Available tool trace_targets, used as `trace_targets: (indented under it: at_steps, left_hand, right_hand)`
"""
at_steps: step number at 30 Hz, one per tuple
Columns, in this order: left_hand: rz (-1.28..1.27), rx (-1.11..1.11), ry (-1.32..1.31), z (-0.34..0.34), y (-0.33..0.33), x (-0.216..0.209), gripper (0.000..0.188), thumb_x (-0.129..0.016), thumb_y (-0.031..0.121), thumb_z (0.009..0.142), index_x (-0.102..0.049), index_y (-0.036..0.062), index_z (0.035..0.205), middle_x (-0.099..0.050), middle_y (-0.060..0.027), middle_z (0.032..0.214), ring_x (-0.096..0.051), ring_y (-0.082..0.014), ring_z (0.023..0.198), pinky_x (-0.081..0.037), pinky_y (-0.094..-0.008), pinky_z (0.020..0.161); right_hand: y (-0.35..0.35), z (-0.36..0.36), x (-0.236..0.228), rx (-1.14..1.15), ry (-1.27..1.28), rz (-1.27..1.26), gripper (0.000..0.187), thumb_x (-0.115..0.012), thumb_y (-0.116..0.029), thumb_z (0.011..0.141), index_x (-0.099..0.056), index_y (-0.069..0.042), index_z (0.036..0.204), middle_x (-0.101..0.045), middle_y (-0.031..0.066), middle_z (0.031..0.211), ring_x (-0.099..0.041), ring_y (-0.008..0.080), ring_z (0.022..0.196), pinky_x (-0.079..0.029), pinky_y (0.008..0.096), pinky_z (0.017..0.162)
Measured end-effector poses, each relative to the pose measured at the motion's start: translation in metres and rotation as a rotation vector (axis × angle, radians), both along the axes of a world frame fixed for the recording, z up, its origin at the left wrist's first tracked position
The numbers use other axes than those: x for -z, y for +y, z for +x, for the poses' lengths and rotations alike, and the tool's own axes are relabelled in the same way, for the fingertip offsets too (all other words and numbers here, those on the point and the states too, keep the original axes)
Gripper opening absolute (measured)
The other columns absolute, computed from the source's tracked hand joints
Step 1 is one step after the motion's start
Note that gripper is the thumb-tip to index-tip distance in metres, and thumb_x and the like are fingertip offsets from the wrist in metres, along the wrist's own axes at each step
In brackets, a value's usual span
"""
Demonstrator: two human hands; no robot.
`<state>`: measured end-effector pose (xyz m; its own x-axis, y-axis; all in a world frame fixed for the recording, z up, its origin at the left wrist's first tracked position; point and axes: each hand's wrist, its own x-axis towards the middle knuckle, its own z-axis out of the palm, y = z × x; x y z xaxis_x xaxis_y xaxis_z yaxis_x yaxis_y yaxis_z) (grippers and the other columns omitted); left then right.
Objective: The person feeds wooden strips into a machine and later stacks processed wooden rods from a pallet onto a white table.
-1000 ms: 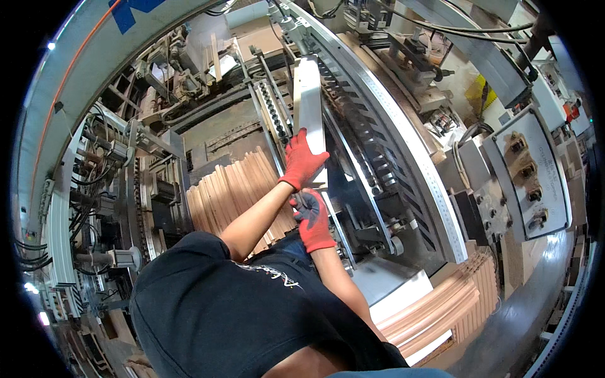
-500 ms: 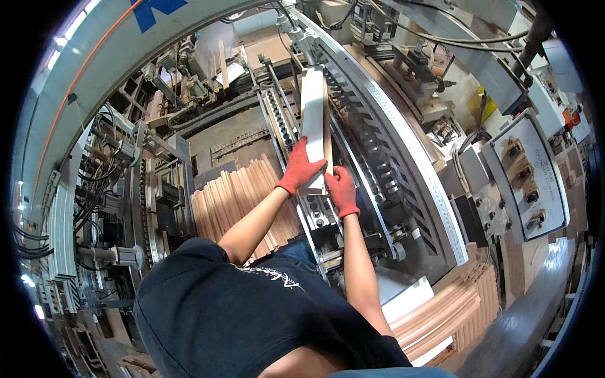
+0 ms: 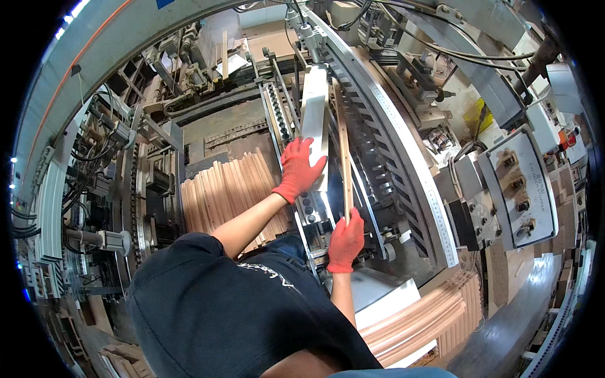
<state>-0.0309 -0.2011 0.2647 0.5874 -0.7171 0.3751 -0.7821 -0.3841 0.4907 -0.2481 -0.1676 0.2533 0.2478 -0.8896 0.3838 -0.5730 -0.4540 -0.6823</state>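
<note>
My left hand [image 3: 299, 169], in a red glove, lies with fingers outstretched on the near part of a long, pale metal bar [image 3: 314, 97]. To its right, my right hand [image 3: 346, 242], gloved in red too, is closed around the near end of a narrow wooden strip [image 3: 344, 154]. The strip points away from me, apart from the bar's right side. Beneath the bar run the machine's rails, with a row of dark rollers [image 3: 275, 108] along the left one. Part of the bar is hidden under my left hand.
Many wooden strips [image 3: 233, 192] lie side by side at left. Another wood stack [image 3: 419, 309] stands at the lower right, by a white sheet [image 3: 387, 302]. A curved metal rail [image 3: 413, 142] bounds the right; a control box [image 3: 520, 189] with switches stands beyond it.
My right hand has drawn back toward me with the wooden strip, which has parted from the bar's right side. My left hand stays on the bar, its fingers shifted slightly.
</note>
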Motion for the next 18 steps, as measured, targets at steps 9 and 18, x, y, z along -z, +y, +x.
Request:
trace_targets:
  at_steps: [9, 18]
  left_hand:
    - [-0.319, 0.193, 0.969, -0.06, 0.04, -0.027, 0.065, -0.067, 0.017, 0.092, -0.034, 0.0064, 0.148, -0.061, -0.0051, 0.085, -0.057, -0.0114, 0.074, -0.048, -0.0285, 0.066]
    - [-0.308, -0.003, 0.52, 0.054, 0.055, 0.001, 0.041, -0.052, 0.015, 0.096, -0.052, 0.0021, 0.135, -0.068, -0.0192, 0.107, -0.064, -0.0272, 0.092, -0.049, -0.0365, 0.083]
  right_hand:
    - [0.032, -0.003, -0.039, -0.45, -0.836, 1.111, 0.038, -0.061, -0.01, 0.095, -0.047, -0.003, 0.13, -0.064, 0.0069, 0.082, -0.059, 0.0103, 0.062, -0.047, 0.0236, 0.055]
    - [0.026, 0.025, -0.006, -0.587, -0.209, 0.508, 0.036, -0.07, -0.021, 0.088, -0.06, -0.003, 0.117, -0.067, 0.0125, 0.081, -0.066, 0.0305, 0.077, -0.05, 0.0411, 0.071]
